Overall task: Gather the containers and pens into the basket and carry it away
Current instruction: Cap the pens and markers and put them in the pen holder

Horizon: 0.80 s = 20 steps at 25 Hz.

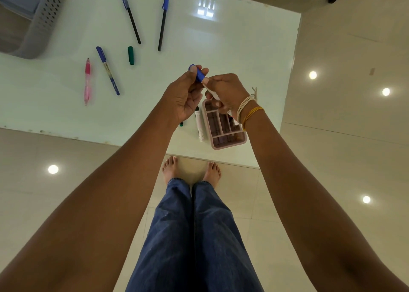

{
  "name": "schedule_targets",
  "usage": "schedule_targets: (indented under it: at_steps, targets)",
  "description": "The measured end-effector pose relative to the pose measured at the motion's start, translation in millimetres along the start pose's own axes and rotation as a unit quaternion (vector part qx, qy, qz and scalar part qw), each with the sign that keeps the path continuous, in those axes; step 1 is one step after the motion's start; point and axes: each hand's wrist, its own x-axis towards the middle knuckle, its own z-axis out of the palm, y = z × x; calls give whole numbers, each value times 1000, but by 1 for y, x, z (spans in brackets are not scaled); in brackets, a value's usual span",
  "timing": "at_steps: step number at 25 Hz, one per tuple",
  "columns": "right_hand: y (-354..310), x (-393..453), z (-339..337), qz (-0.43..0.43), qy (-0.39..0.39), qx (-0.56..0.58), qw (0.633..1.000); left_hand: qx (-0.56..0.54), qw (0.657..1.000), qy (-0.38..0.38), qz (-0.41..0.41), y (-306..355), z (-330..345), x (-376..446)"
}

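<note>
Both arms outstretched, left hand (184, 94) pinching blue cap (198, 74), right hand (224, 93) gripping white marker (210, 90)

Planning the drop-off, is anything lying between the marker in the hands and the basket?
Yes. Loose pens and a green cap lie on the table between the marker and the basket. Carried above them, nothing visible blocks it.

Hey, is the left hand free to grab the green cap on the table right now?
Probably not yet. The left hand pinches a blue cap on the marker that the right hand grips. The path to the green cap looks open once it lets go.
</note>
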Motion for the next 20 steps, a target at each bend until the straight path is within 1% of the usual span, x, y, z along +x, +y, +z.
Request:
schedule_targets:
  at_steps: [2,4,6,7,8,9,11,13,15,16,17,20]
  targets:
    - [13,6,1,-47,20,-53,997,97,995,7,1,-4,-5,-3]
    - [25,13,-1,-130,100,-98,982,167,984,50,18,-9,-6,-5]
    - [29,12,-5,-179,200,-77,960,220,967,120,34,-16,-10,-5]
    - [31,10,-8,-191,233,-69,951,240,960,143,35,-20,-13,-5]
    - [34,7,-9,-195,247,-71,947,250,955,154,32,-25,-17,-5]
    - [38,4,-10,-194,248,-81,946,254,953,161,27,-30,-21,-5]
    - [47,1,-9,-181,227,-123,949,250,950,183,23,-37,-30,-4]
    - [57,0,-8,-164,177,-181,954,255,944,208,20,-43,-39,-2]
    - [67,1,-6,-168,131,-236,948,269,938,219,10,-48,-47,0]
    - [71,1,-6,-178,131,-240,945,281,933,224,6,-49,-50,1]
    - [72,0,-6,-186,146,-224,945,294,928,230,5,-50,-52,0]
    - [66,2,-6,-198,210,-157,944,339,911,233,-4,-57,-55,3]
